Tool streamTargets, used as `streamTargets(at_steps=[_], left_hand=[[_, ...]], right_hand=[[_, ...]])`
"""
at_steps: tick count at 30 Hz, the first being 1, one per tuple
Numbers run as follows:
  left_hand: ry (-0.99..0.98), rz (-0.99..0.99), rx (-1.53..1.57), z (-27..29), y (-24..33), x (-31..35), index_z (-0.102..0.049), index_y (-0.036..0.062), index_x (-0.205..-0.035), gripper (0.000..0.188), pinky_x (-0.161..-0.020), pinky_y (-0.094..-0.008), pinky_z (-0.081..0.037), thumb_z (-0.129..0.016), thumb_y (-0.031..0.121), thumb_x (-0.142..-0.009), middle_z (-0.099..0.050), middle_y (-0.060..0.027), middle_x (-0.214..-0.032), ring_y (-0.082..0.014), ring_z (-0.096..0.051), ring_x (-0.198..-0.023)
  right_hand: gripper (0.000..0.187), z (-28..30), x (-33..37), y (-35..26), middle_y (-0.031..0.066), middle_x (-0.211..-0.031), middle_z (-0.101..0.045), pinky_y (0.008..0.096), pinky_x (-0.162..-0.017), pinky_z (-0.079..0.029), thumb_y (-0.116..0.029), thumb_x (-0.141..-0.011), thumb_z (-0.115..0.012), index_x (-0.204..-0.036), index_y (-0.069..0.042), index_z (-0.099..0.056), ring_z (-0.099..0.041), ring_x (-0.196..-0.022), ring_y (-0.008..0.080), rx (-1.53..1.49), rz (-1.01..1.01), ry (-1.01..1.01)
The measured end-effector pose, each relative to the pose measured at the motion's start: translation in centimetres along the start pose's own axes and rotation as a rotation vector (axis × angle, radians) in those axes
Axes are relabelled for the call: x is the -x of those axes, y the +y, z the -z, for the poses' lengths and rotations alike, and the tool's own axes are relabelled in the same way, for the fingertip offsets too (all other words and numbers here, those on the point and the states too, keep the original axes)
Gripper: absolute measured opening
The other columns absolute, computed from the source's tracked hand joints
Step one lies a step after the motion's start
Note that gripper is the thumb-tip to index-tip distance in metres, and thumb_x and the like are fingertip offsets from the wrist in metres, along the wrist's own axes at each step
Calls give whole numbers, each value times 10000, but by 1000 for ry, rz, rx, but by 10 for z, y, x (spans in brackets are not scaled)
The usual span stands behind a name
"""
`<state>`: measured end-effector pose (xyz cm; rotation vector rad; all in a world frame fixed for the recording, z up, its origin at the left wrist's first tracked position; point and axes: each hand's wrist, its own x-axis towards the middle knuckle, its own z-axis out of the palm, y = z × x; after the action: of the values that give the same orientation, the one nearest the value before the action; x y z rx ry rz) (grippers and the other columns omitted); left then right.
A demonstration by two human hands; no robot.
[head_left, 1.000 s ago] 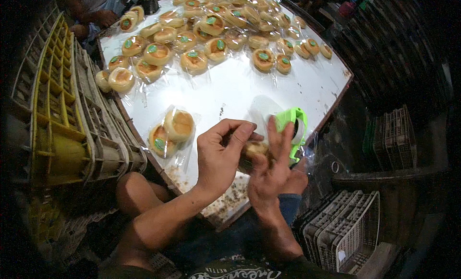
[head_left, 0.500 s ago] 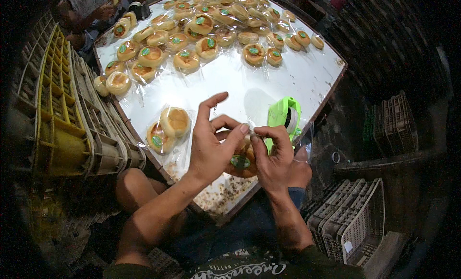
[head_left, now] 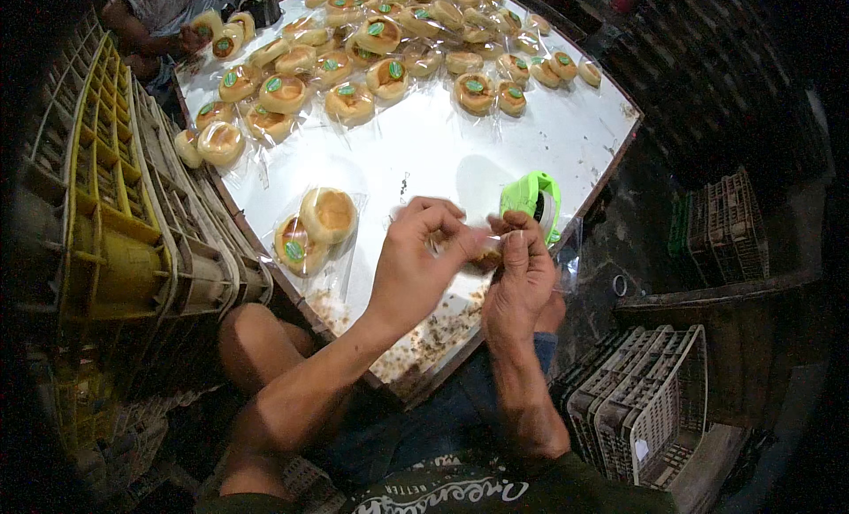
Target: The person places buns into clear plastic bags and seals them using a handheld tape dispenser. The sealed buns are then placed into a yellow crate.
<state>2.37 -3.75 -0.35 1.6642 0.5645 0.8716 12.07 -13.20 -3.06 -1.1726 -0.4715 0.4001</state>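
Both hands' (head_left: 469,258) grip around one wrapped pastry (head_left: 485,259).

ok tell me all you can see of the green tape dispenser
The tape dispenser is a small bright green plastic one with a rounded body and a pale roll inside. It stands on edge on the white table near its right rim, just beyond the right hand; whether they touch is unclear.
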Motion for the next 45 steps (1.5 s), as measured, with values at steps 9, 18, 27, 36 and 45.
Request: streamTargets(at_steps=[9,18,27,36,45], left_hand=[[123,191,287,-13,-19,-24,-485,80,-895,183,-709,-227,-427,-659,35,-856,-493,23,-824,-59,-470,-777],[191,155,198,-15,-20,-18,-503,61,-888,148,-690,-235,-416,-651,67,-874,-497,21,-811,-69,-467,-767],[397,180,78,-16,-40,-16,-510,-4,-850,152,-712,-303,-444,-641,72,-858,-541,-57,-763,-146,-510,-742],[79,-11,-78,-10,-17,-16,-507,10,-885,171,-621,-322,-454,-658,66,-828,-530,-71,-764,-166,-530,-680],[-87,370,324,-24,-78,-57,-510,-60,-1251,552,-916,-331,-489,-732,219,-830,-605,-148,-1172,-211,-596,-1066]], right_hand=[[390,79,-8,28,150,-1156,-546,391,-968,-416,-207,-930,-629,-1209,39,-511,-530,-1114,267,738,80,233],[369,130,-53,53,130,-1033,-601,352,-821,-439,-294,-913,-663,-923,75,-647,-576,-930,214,980,-122,259],[217,30,20,15,114,-1086,-605,339,-867,-459,-194,-912,-652,-973,11,-687,-567,-999,192,311,-192,-41],[452,4,-5,24,138,-1153,-505,349,-836,-507,-130,-916,-594,-1313,-36,-400,-562,-973,200,-56,-459,-91],[255,31,-70,31,134,-1218,-545,368,-1029,-388,-106,-915,-577,-1156,-32,-614,-505,-1195,255,316,-222,-166]])
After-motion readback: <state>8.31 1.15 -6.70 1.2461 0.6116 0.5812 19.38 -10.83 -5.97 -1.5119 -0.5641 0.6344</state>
